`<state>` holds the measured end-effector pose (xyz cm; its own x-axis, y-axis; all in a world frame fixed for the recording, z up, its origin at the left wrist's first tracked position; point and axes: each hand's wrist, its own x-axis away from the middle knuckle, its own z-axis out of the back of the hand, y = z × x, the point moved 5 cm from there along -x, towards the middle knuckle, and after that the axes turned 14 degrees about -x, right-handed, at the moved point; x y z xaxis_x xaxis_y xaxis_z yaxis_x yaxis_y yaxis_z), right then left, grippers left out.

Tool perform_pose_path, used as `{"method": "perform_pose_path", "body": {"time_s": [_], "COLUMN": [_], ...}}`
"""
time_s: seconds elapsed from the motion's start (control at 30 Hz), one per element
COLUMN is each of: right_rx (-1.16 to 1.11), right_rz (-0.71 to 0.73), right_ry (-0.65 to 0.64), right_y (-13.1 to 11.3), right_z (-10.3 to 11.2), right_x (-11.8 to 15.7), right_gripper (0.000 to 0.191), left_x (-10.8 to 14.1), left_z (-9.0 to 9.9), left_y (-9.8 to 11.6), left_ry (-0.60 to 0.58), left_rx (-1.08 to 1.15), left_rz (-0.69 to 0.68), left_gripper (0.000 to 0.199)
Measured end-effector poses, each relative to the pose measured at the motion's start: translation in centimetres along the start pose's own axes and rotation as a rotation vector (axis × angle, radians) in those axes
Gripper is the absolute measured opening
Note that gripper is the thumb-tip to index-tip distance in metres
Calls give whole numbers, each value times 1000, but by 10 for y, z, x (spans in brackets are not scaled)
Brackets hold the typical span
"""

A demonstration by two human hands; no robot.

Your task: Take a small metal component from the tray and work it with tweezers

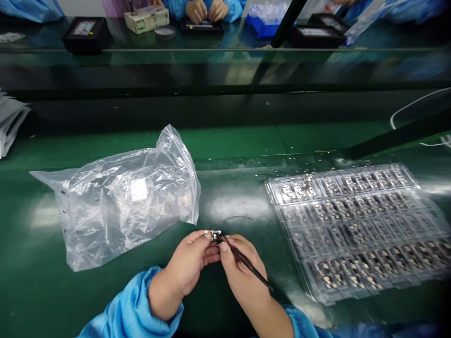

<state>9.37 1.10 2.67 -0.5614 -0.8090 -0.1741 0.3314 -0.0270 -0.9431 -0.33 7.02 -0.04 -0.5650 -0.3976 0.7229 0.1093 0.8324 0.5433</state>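
Note:
My left hand (186,263) pinches a small shiny metal and black component (215,236) between thumb and fingers. My right hand (243,274) is closed around dark, slim tweezers (248,265), whose narrow end meets the component's right side. Fingertips of both hands almost touch below the part. Just beyond it, a thin dark strand (234,217) curves over the green table. To the right lies a clear plastic tray (294,246) with rows of similar small metal parts. A clear plastic bag (95,225) with a white label rests to the left.
Tiny gold-coloured bits (289,159) are scattered behind the tray. A dark slanted bar (398,134) rises at the right, near a white cable (405,105). Across a raised ledge, a co-worker's hands (207,10) work above a black tray (202,29). Papers (10,122) stand far left.

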Motion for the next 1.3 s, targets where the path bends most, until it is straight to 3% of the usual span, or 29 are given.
{"method": "perform_pose_path", "body": {"time_s": [0.2,0.43,0.6,0.7,0.83,1.3], "right_rx": [58,22,386,535,642,631], "right_rz": [80,202,359,355,355,287], "right_ry": [2,94,-120,-235,-247,-323], "right_y": [0,-11,-21,-19,-17,-12], "right_z": [3,17,10,2,-3,-6], "right_x": [7,7,-3,-6,-5,-6], "right_gripper": [14,14,11,18,26,27], "left_x": [0,2,3,3,2,2], "left_z": [-1,-1,-1,-3,-4,-5], "left_y": [2,2,2,3,3,5], "left_ry": [-3,39,34,-11,-9,-29], "left_rx": [0,-6,10,9,0,-1], "left_rz": [-8,41,30,-15,-31,-36], "left_gripper": [24,29,29,25,21,18]}}
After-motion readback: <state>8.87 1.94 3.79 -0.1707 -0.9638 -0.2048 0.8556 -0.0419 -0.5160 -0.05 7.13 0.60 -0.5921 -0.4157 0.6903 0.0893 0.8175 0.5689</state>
